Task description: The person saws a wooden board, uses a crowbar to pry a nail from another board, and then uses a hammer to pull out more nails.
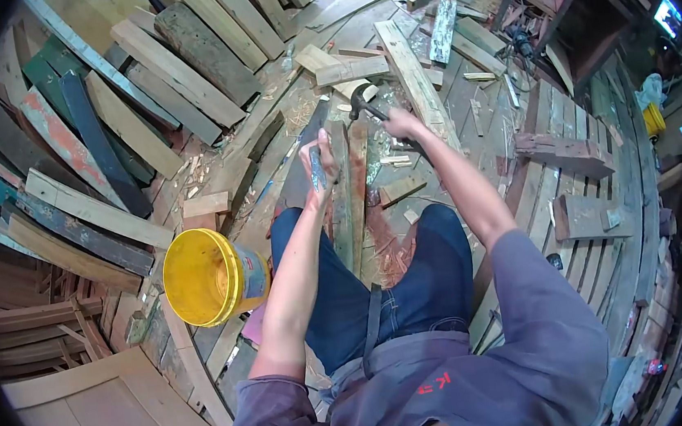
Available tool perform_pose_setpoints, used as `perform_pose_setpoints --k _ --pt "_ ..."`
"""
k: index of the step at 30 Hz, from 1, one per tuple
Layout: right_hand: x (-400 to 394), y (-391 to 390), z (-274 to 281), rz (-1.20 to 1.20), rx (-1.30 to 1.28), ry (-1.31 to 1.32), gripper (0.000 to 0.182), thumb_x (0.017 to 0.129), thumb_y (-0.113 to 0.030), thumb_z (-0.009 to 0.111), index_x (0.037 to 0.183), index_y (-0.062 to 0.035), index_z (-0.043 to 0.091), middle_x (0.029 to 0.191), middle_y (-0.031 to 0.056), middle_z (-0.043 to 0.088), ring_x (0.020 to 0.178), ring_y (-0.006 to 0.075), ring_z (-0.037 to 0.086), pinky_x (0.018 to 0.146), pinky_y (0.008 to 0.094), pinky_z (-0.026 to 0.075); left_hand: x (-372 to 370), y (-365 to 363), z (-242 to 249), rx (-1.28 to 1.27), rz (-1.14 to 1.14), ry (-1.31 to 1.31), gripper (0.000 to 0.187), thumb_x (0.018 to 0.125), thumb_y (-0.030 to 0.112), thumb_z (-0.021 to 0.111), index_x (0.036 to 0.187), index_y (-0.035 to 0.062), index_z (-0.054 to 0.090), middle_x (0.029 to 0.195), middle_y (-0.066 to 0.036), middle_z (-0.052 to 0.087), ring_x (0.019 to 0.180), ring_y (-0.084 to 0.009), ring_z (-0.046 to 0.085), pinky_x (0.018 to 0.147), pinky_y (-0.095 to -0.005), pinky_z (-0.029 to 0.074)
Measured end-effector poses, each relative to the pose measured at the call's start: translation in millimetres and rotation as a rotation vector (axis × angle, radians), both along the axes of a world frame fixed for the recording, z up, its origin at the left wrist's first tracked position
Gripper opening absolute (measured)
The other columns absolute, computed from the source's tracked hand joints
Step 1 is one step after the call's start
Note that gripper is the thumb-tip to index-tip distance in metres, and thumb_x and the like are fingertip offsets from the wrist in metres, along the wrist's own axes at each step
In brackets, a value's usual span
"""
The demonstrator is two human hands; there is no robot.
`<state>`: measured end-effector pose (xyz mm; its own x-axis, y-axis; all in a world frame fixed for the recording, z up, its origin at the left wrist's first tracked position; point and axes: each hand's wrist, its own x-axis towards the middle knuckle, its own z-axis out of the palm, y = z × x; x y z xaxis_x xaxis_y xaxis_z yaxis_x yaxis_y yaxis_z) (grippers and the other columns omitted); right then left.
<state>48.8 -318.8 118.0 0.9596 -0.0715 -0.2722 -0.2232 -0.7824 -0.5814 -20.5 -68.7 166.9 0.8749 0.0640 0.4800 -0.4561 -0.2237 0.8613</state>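
My right hand (403, 124) is wrapped round the handle of a claw hammer (358, 101), whose dark head points to the left. My left hand (323, 159) is closed, its fingers curled upward, beside a long narrow wooden board (343, 192) lying between my knees. A bluish-grey patch shows along the left hand; whether it is a held tool or something on the skin, I cannot make out. The hammer head is a short way above and right of the left hand, apart from it. Past the hammer lies a short wood block (352, 70).
A yellow bucket (199, 277) stands by my left leg. Curved boards (130, 110) lean in rows at the left. A long plank (415, 83) lies ahead, with chips around it. To the right are a slatted wooden platform (550, 123) and a notched beam (565, 154).
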Motion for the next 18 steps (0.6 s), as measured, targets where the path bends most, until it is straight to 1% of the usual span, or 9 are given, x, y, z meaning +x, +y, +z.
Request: perform_pose_setpoints --k 1,4,5,8,10,12,13,15,18 --pt "18 6 0 -0.035 0.03 0.116 0.034 0.09 -0.026 0.06 0.088 0.0081 0.062 0.065 0.0158 0.061 0.051 0.0239 0.06 0.051 0.0406 0.05 1 -1 -3 -0.006 0.009 0.019 0.053 0.101 0.031 0.046 0.058 0.0003 0.041 0.051 -0.008 0.03 0.048 -0.0159 0.03 0.047 -0.0374 0.027" --pt "59 22 -19 -0.112 0.109 0.066 0.037 0.094 -0.03 0.055 0.09 0.0065 0.062 0.066 0.0157 0.062 0.05 0.026 0.061 0.048 0.0422 0.049 3 -2 -6 -0.041 -0.015 -0.014 0.054 0.101 0.033 0.046 0.058 0.0009 0.041 0.052 -0.006 0.029 0.05 -0.0152 0.028 0.048 -0.0376 0.026" --pt "68 32 -33 -0.137 0.072 -0.11 0.04 0.097 -0.032 0.049 0.09 0.0047 0.064 0.069 0.0168 0.065 0.051 0.0291 0.063 0.046 0.0433 0.048 4 -3 -3 -0.043 0.03 -0.069 0.058 0.101 0.032 0.051 0.05 0.0037 0.044 0.046 -0.001 0.037 0.045 -0.0116 0.033 0.046 -0.035 0.024" --pt "79 51 -55 -0.17 -0.101 -0.268 0.041 0.1 -0.027 0.043 0.096 0.0041 0.069 0.077 0.02 0.07 0.06 0.0319 0.069 0.054 0.044 0.053 4 0 -4 -0.043 0.001 -0.026 0.058 0.101 0.033 0.05 0.051 0.0034 0.044 0.047 0.001 0.036 0.046 -0.0099 0.031 0.046 -0.0342 0.024" --pt "91 52 -47 0.166 -0.32 0.041 0.044 0.1 -0.028 0.042 0.088 0.0044 0.07 0.071 0.0191 0.068 0.059 0.0313 0.068 0.055 0.0436 0.054 5 -1 -11 -0.083 -0.018 0.036 0.056 0.101 0.031 0.049 0.052 0.0031 0.041 0.048 0.0 0.033 0.046 -0.0107 0.029 0.046 -0.035 0.023" --pt "102 45 -40 0.29 -0.372 0.218 0.048 0.1 -0.029 0.042 0.081 0.0049 0.07 0.066 0.0184 0.067 0.057 0.0309 0.068 0.055 0.0433 0.054 5 3 -19 -0.073 -0.029 0.1 0.053 0.1 0.03 0.047 0.056 -0.0002 0.041 0.049 -0.006 0.028 0.047 -0.0153 0.028 0.046 -0.0387 0.024" --pt "109 39 -38 0.243 -0.318 0.235 0.05 0.1 -0.031 0.043 0.078 0.0051 0.07 0.064 0.0182 0.066 0.056 0.0308 0.067 0.054 0.0432 0.054 4 3 -16 -0.065 -0.033 0.076 0.056 0.1 0.031 0.048 0.055 -0.0013 0.039 0.048 -0.009 0.028 0.045 -0.0166 0.029 0.046 -0.0399 0.023" --pt "102 33 -48 -0.058 -0.075 0.174 0.051 0.099 -0.035 0.045 0.084 0.0059 0.07 0.067 0.0191 0.067 0.054 0.0303 0.066 0.054 0.0437 0.053 -4 6 -18 -0.029 -0.045 0.102 0.058 0.1 0.033 0.048 0.055 -0.0022 0.038 0.047 -0.01 0.028 0.045 -0.0168 0.029 0.046 -0.04 0.024" --pt "91 39 -65 -0.208 -0.056 -0.166 0.049 0.099 -0.038 0.045 0.089 0.0044 0.069 0.071 0.0211 0.067 0.055 0.0302 0.067 0.052 0.0448 0.052 -11 6 -20 -0.017 -0.056 0.101 0.061 0.099 0.035 0.049 0.054 -0.0031 0.037 0.047 -0.01 0.028 0.045 -0.0176 0.028 0.045 -0.0403 0.025"
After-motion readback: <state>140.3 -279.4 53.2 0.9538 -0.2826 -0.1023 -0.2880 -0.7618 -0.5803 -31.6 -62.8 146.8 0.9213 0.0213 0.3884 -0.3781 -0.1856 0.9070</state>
